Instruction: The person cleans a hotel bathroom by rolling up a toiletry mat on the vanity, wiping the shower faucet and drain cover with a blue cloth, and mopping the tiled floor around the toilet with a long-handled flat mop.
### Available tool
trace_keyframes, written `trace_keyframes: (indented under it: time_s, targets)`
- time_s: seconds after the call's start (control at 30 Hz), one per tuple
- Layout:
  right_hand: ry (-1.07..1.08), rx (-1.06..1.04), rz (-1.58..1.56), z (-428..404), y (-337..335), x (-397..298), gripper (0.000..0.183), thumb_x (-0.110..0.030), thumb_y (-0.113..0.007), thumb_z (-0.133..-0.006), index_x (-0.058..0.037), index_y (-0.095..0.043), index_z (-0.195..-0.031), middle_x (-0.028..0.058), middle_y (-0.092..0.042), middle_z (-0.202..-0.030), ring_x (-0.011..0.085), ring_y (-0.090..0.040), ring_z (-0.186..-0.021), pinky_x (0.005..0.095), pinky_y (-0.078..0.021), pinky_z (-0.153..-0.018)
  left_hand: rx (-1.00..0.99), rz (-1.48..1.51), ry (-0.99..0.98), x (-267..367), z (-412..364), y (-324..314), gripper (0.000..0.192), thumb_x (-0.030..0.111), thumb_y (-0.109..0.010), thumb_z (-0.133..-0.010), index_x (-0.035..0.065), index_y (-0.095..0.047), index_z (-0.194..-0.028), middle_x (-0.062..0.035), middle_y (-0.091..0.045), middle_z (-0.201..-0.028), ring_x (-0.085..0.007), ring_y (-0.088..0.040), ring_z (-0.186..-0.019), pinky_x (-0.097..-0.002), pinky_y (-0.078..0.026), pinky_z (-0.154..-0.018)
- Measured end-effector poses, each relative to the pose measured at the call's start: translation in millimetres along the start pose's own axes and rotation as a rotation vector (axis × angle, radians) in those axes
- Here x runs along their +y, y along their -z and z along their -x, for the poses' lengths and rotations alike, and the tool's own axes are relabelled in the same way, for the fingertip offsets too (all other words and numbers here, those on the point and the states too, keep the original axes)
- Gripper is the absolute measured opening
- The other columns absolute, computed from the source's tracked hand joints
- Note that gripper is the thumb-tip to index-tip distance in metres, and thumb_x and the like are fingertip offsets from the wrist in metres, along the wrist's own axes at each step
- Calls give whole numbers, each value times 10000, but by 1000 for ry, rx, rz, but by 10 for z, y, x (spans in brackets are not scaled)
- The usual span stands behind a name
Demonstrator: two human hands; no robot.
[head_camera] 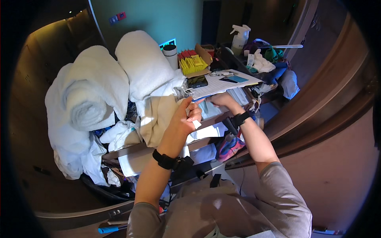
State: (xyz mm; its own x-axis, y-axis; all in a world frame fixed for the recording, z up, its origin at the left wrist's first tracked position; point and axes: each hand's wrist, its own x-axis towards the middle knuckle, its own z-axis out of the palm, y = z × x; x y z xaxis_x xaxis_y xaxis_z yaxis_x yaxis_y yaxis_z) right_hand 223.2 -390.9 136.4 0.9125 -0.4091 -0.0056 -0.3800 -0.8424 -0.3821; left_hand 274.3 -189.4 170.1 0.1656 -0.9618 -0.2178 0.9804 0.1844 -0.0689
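Observation:
My left hand (189,114) is curled around a small white piece of paper or cloth (196,124), its index finger stretched toward the clipboard's edge. Beside it, my right hand (223,99) is at the front edge of the written sheet (214,84), over a compartment of white packets or linens (212,109). Its fingertips are partly hidden, so I cannot tell whether it grips anything. A black smartphone (198,81) rests at the sheet's left side. On the sheet lie a teal card (238,79) and a white cord (223,73). A beige cloth (159,119) hangs left of my left hand.
Rolled white towels (89,92) and a folded white towel (143,65) pile up on the cart's left. Behind stand a tumbler (171,58), a box of yellow and red sachets (193,64) and a spray bottle (240,38). A curved wooden frame (315,119) borders the right.

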Motion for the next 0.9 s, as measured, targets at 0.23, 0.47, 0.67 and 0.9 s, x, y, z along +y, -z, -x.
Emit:
trace_keyframes:
  time_s: [0.23,0.47,0.67,0.9]
  targets:
    - [-19,160,30,-51,46,576,423,-159,-681,-751,-44,-591,-1148,192,-607,-1144,344,-569,-1045,360,-452,-890,-100,0,38,-8,-38,92,430,193,-522,-915,-109,-413,-1200,13,-403,-568,-107,-343,-465,-239,-293,-364]
    - [-129,137,380,340,76,44,264,-266,-616,-748,-44,-709,-856,167,-677,-898,306,-652,-871,402,-517,-753,2,-61,-10,-26,15,88,437,244,-522,-935,-76,-409,-1211,41,-342,-542,-77,-313,-467,-216,-250,-348]
    - [-90,342,670,278,-156,148,203,-176,-539,-794,-122,-731,-834,85,-696,-837,234,-670,-799,341,-508,-665,-27,-110,5,43,-30,207,495,204,-578,-897,-85,-382,-1247,36,-374,-566,-80,-303,-484,-212,-237,-350]
    - [-147,336,438,380,287,556,250,-120,-567,-738,-7,-652,-945,202,-652,-940,325,-642,-863,420,-514,-732,-80,29,57,71,4,243,479,221,-559,-918,-82,-378,-1242,21,-370,-566,-90,-316,-490,-213,-251,-365]
